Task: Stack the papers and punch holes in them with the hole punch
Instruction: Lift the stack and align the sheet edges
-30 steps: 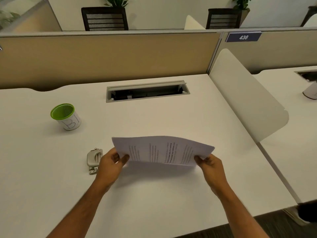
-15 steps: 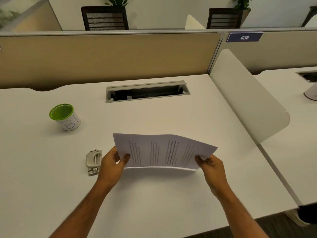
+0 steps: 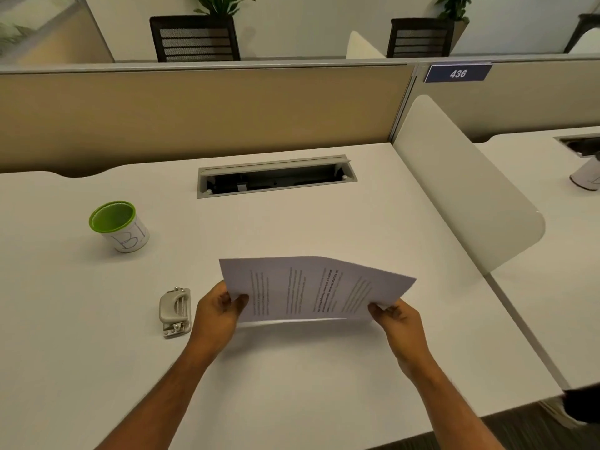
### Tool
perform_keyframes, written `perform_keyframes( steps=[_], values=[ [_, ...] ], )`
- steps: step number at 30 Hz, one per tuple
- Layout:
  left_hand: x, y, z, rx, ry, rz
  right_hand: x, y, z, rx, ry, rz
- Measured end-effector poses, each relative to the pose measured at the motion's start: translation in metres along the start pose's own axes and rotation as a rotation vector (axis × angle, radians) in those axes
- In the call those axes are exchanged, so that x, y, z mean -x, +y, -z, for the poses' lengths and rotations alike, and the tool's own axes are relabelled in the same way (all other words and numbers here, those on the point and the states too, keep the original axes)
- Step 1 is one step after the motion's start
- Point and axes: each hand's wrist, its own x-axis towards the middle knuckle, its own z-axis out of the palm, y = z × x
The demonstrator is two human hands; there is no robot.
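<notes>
A stack of printed white papers [image 3: 311, 290] is held up on edge over the middle of the desk, its lower edge close to the desktop. My left hand [image 3: 217, 315] grips the stack's left end and my right hand [image 3: 397, 323] grips its right end. A small grey hole punch [image 3: 174, 311] lies on the desk just left of my left hand, apart from the papers.
A green-rimmed white cup [image 3: 120, 227] stands at the left. An open cable tray [image 3: 276, 177] is set into the white desk [image 3: 292, 384] behind the papers. A white divider panel [image 3: 464, 186] borders the desk's right side, a tan partition [image 3: 194, 115] the back.
Both hands have tipped the papers more upright, so the printed face shows taller. The hole punch and cup have stayed where they were.
</notes>
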Motion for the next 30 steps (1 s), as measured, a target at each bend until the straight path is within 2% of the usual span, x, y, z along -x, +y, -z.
perform_keyframes(
  steps=[5, 6, 9, 11, 13, 15, 18, 20, 22, 27, 30],
  values=[
    [-0.012, 0.007, -0.003, 0.119, 0.095, 0.049, 0.001, 0.001, -0.004, -0.213, 0.048, -0.059],
    [-0.013, 0.008, -0.004, 0.171, 0.093, 0.056, 0.003, 0.001, -0.009, -0.293, 0.012, -0.066],
    [-0.012, 0.011, -0.011, 0.343, 0.039, 0.105, 0.009, -0.007, -0.032, -0.463, -0.263, -0.015],
    [-0.009, 0.012, -0.018, 0.442, 0.003, 0.142, 0.011, -0.020, -0.049, -0.536, -0.388, 0.016],
    [-0.004, 0.013, -0.024, 0.492, -0.053, 0.172, 0.009, -0.035, -0.061, -0.613, -0.372, 0.022],
    [0.001, 0.012, -0.027, 0.509, -0.138, 0.178, 0.003, -0.049, -0.066, -0.670, -0.289, 0.029],
    [0.003, 0.008, -0.021, 0.557, -0.203, 0.173, -0.006, -0.065, -0.059, -0.569, -0.187, 0.107],
    [0.000, 0.004, -0.011, 0.636, -0.163, 0.198, -0.011, -0.076, -0.048, -0.415, -0.141, 0.183],
    [-0.003, 0.002, 0.000, 0.596, -0.138, 0.177, -0.013, -0.084, -0.036, -0.258, -0.125, 0.242],
    [-0.004, 0.010, 0.004, 0.257, -0.262, 0.039, -0.009, -0.100, -0.027, 0.114, -0.255, 0.266],
    [-0.005, 0.028, -0.004, 0.222, -0.275, -0.054, -0.004, -0.104, -0.031, 0.166, -0.301, 0.261]
  ],
)
